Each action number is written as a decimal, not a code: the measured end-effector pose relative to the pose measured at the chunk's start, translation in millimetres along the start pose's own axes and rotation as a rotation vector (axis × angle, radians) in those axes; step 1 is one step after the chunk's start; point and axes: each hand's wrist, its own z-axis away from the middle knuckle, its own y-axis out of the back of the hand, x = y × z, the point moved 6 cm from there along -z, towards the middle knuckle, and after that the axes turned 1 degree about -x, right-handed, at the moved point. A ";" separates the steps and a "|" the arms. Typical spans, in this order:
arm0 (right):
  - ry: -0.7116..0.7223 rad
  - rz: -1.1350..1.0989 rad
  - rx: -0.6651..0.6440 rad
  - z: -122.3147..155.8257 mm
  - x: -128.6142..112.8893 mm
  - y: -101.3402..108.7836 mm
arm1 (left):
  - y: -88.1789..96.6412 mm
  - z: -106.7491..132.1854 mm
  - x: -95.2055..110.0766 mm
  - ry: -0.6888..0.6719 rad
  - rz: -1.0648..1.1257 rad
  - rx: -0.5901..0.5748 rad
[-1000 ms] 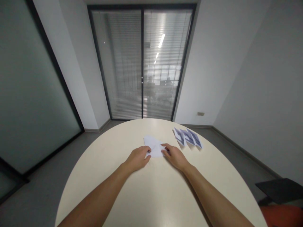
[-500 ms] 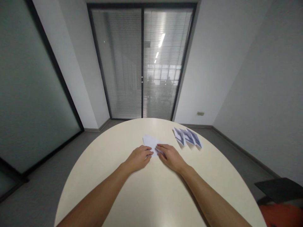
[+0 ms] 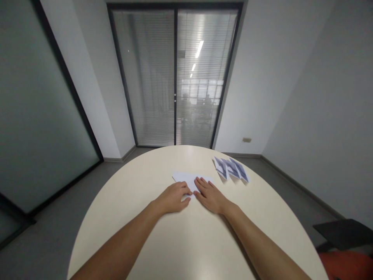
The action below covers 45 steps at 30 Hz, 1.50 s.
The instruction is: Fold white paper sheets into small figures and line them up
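Note:
A white sheet of paper (image 3: 182,177), folded, lies on the table between my hands. My left hand (image 3: 171,197) is at its near left edge, fingers curled and the thumb bent toward them, with the near corner of the paper between the tips. Flat on the right part of the sheet rests my right hand (image 3: 211,196), its fingers stretched out and slightly spread. The palm covers some of the paper, so the folds beneath are hidden. Farther right stand several folded paper pieces (image 3: 231,168) in a row, with grey-blue printed faces.
The round cream table (image 3: 186,237) carries all the paper. Beyond its far edge is a glass door (image 3: 157,85) with blinds. At lower right, a black chair part (image 3: 345,233) and a red-orange surface (image 3: 346,264) sit beside the table edge.
The sheet has turned and now spreads wider to both sides. My right hand has flattened onto it with the fingers straightened. My left thumb has moved slightly away from the fingers.

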 end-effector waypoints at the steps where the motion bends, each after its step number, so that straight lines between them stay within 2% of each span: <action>1: -0.003 0.003 0.001 0.0 0.7 0.8 | 0.0 0.4 1.7 -0.011 0.001 -0.008; 6: 0.071 -0.030 -0.021 0.3 -3.6 7.0 | -2.6 1.0 0.8 0.000 -0.017 -0.013; 10: 0.102 -0.065 -0.008 1.1 -5.5 11.9 | -10.3 3.0 -14.2 0.119 -0.044 0.011; 12: 0.118 -0.080 0.003 1.7 -7.0 13.1 | -16.3 4.9 -20.2 0.163 -0.058 -0.031; 16: 0.155 -0.084 -0.016 3.2 -12.1 11.8 | -23.1 7.5 -22.1 0.166 -0.063 -0.124; 22: 0.186 -0.077 -0.060 4.3 -14.6 6.2 | -21.9 7.3 -22.5 0.163 -0.069 -0.103; 31: 0.126 -0.029 -0.078 4.5 -15.0 2.4 | -20.2 6.2 -20.3 0.174 -0.072 -0.116; 35: 0.087 -0.030 -0.038 3.1 -12.6 1.4 | -21.9 4.9 -22.1 0.215 -0.070 -0.106; 40: 0.007 0.004 0.025 0.2 4.4 -0.3 | -26.1 5.3 -27.4 0.262 -0.088 -0.099; 45: 0.007 0.039 0.092 -0.8 10.4 2.8 | -27.9 6.7 -28.6 0.253 -0.087 -0.093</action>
